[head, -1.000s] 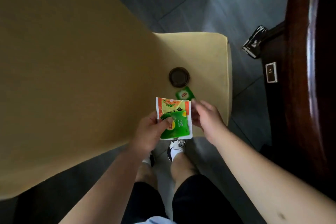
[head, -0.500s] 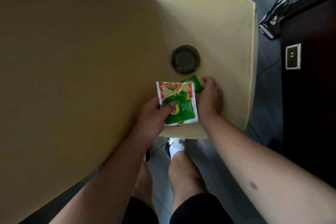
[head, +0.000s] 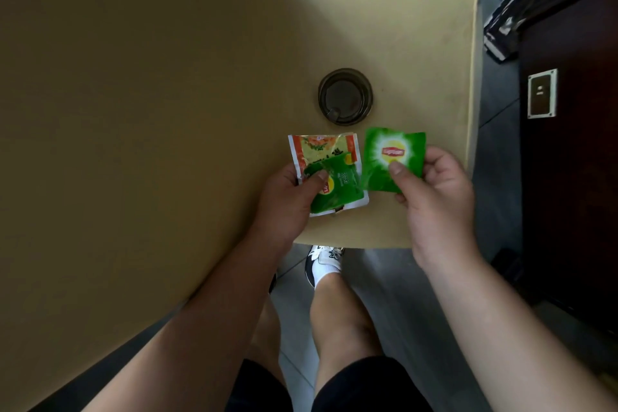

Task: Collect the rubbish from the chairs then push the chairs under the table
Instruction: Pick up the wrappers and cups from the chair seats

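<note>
I look down on a pale yellow chair seat [head: 418,43], its tall backrest [head: 133,110] filling the left. My left hand [head: 287,197] grips two stacked wrappers: an orange-and-white sachet [head: 317,147] with a green tea wrapper [head: 337,192] on top, thumb pressed on them. My right hand [head: 434,191] pinches another green tea wrapper [head: 391,160] between thumb and fingers, lifted just above the seat's front part. A dark round cup lid [head: 345,96] lies on the seat beyond both hands.
A dark wooden table [head: 575,144] with a small white socket plate [head: 541,94] stands at the right. A crumpled black-and-white wrapper [head: 505,23] lies by its corner. Grey tiled floor [head: 384,294] and my legs and shoe are below the seat's front edge.
My right hand has picked the green tea wrapper up off the seat and now holds it beside the left hand's wrappers. The view has moved closer over the seat.
</note>
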